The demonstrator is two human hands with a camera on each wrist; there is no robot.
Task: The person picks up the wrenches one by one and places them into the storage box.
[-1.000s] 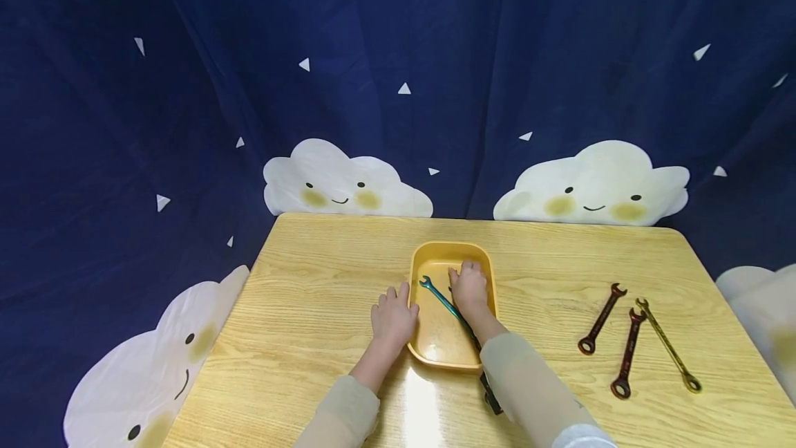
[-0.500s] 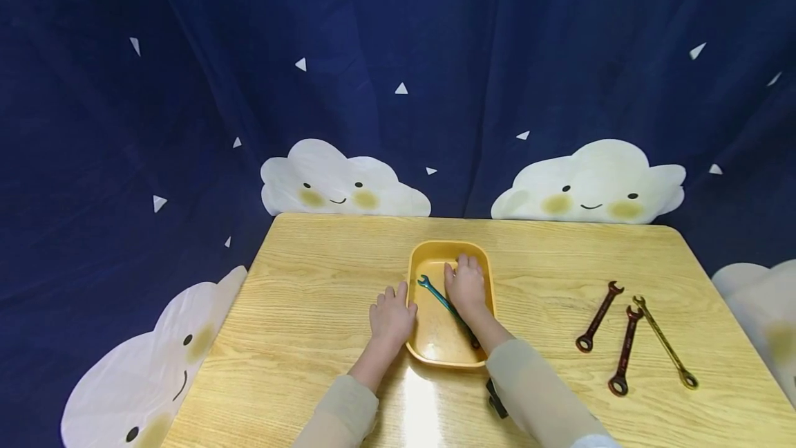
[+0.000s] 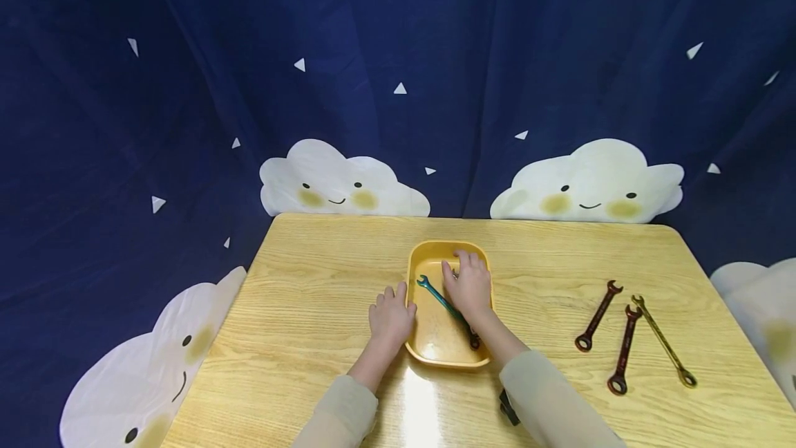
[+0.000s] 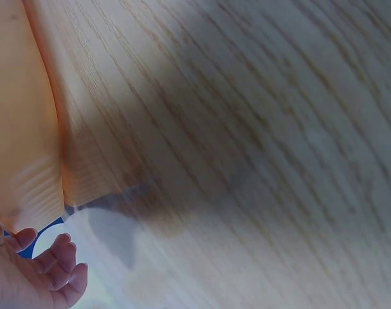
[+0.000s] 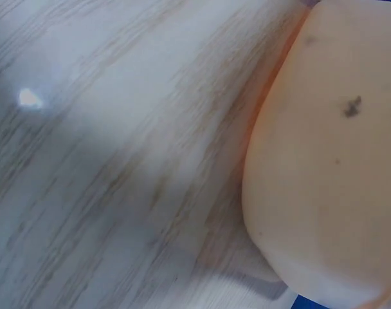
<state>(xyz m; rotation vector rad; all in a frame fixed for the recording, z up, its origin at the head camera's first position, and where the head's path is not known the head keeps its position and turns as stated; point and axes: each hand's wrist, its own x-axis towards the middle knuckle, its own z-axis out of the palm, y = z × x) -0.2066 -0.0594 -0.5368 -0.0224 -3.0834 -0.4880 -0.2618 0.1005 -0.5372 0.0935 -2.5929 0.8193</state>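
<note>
In the head view, an orange tray (image 3: pixel 440 365) sits on the table with a teal combination wrench (image 3: pixel 440 298) lying slantwise in it. My right hand (image 3: pixel 470 289) reaches into the tray's right side, thumb and fingers spread apart. Between them shows the small metal head of another wrench (image 3: pixel 455 273); the rest of it is hidden under the hand. My left hand (image 3: pixel 390 316) lies at the tray's left rim with its fingers extended. In the left wrist view, the left hand's fingers (image 4: pixel 60 264) show near the tray's outer wall (image 4: pixel 25 129).
To the right on the wooden table (image 3: pixel 336 254) lie two dark red ratchet wrenches (image 3: pixel 598 316) (image 3: pixel 624 351) and a gold one (image 3: pixel 664 341). A dark blue curtain (image 3: pixel 373 54) with clouds hangs behind the table. The right wrist view shows the tray's outer wall (image 5: pixel 324 180).
My right hand has loosened, its thumb and fingers spreading, and shifted slightly toward the far end of the tray. The wrench head now shows between them. The left hand stays at the rim.
</note>
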